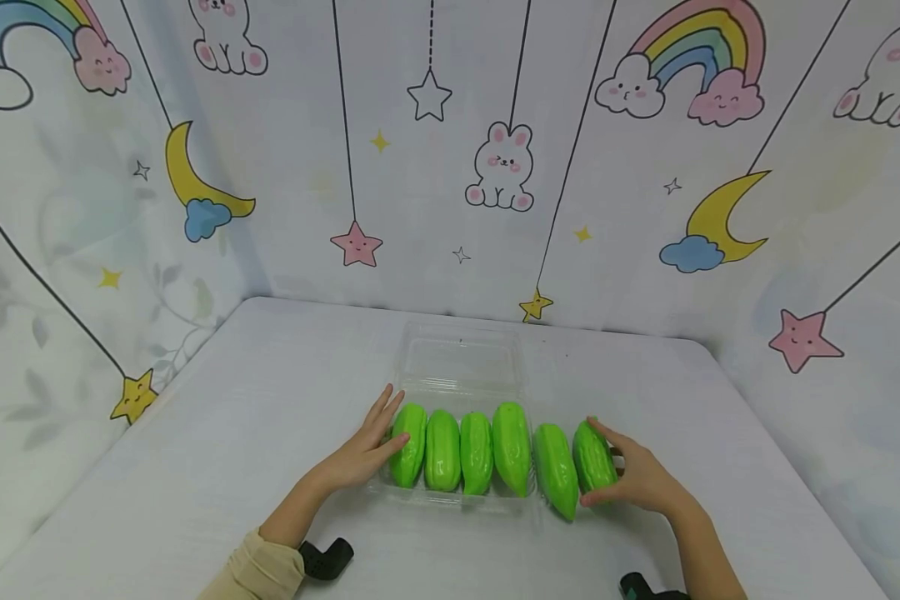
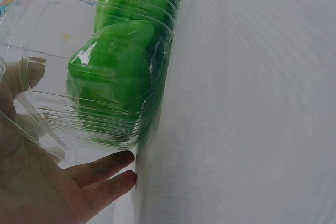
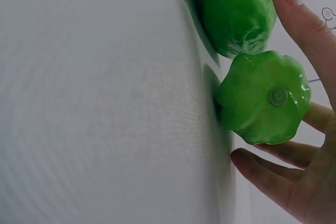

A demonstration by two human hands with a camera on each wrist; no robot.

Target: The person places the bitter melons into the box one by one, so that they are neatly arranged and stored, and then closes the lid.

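Note:
In the head view a clear plastic box (image 1: 461, 493) with its lid folded back holds several glossy bright-green ridged gourds (image 1: 442, 450) side by side. My left hand (image 1: 360, 454) is at the box's left end, thumb over the rim by the leftmost gourd, fingers spread; in the left wrist view two straight fingers (image 2: 102, 169) lie beside the box wall. Right of the box, two more such gourds lie on the table. Around the outermost gourd (image 3: 265, 98) my right hand (image 1: 641, 479) is spread, its thumb apart from the gourd in the right wrist view.
The open lid (image 1: 461, 358) lies flat behind the box. A white cloth covers the table (image 1: 292, 358), with a printed cartoon backdrop behind. Black curved pieces (image 1: 327, 558) show near both wrists.

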